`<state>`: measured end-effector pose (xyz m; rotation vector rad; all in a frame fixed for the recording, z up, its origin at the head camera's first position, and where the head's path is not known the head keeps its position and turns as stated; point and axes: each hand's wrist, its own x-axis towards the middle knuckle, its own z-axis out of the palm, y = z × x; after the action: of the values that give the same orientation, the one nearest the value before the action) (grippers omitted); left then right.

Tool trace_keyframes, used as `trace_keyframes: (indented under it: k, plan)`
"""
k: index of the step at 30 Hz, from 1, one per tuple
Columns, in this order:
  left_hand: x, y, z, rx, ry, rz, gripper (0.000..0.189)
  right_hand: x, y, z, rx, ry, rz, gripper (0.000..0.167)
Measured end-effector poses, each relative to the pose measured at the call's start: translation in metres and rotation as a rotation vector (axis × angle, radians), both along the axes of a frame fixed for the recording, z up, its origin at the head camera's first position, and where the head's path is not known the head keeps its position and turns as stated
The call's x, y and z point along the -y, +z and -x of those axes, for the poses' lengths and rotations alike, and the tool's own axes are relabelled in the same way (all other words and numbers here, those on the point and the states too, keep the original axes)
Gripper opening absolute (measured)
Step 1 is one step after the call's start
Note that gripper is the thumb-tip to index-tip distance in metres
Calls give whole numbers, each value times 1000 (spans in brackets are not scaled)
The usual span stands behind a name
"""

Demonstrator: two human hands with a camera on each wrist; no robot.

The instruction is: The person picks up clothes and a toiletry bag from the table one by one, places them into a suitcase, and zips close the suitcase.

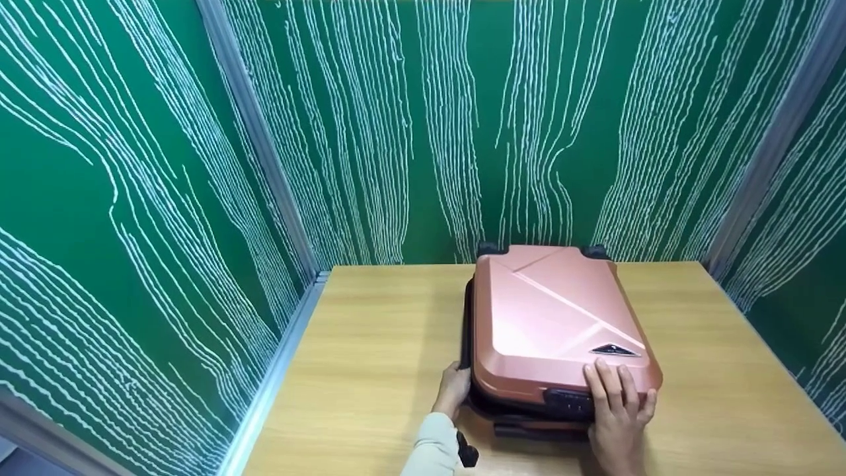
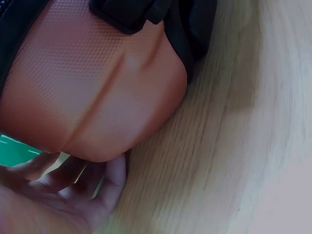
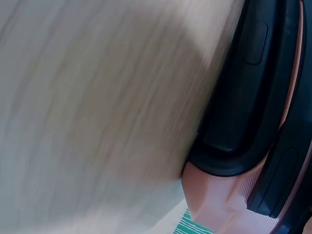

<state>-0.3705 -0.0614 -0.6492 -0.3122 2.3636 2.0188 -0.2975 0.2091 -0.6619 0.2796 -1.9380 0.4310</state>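
Note:
A pink hard-shell suitcase point(image 1: 562, 311) lies flat on the table, its black wheels point(image 1: 489, 248) toward the back wall. Its front side carries a black lock panel point(image 1: 568, 403) and a black handle point(image 1: 538, 431). My left hand point(image 1: 453, 387) grips the suitcase's left side near the front corner. In the left wrist view, bent fingers point(image 2: 116, 175) touch the shell's edge close over the table. My right hand point(image 1: 615, 410) rests on the front right corner, fingers extended onto the top shell below a dark triangular badge point(image 1: 615, 350). The right wrist view shows the black handle point(image 3: 234, 97) but not the hand's grip.
The wooden table point(image 1: 370, 330) extends on both sides of the suitcase. Green walls point(image 1: 443, 132) with wavy white lines enclose it at the back, left and right, joined by grey metal posts point(image 1: 258, 132). A small black object point(image 1: 467, 451) is beside the left sleeve point(image 1: 433, 443).

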Motion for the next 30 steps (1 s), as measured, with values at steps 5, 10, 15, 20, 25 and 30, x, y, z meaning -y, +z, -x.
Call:
trace_keyframes:
  k: [5, 10, 15, 20, 25, 30]
  plan:
    - [-2, 3, 0, 15, 36, 68, 34, -1, 2, -4, 38, -3, -6, 86]
    - [-3, 3, 0, -42, 87, 201, 30, 1, 3, -6, 65, -5, -5, 90]
    - [-4, 0, -1, -81, 165, 289, 29, 3, 3, -7, 53, 1, 41, 90]
    - [-6, -3, -5, -182, 258, 415, 23, 3, -3, -12, 62, 20, 151, 92]
    - [-7, -6, -7, -273, 280, 554, 27, -4, -9, -20, 104, 21, 328, 104]
    - [-6, -6, -10, -314, 260, 570, 36, -17, -4, -27, 353, 48, 601, 120]
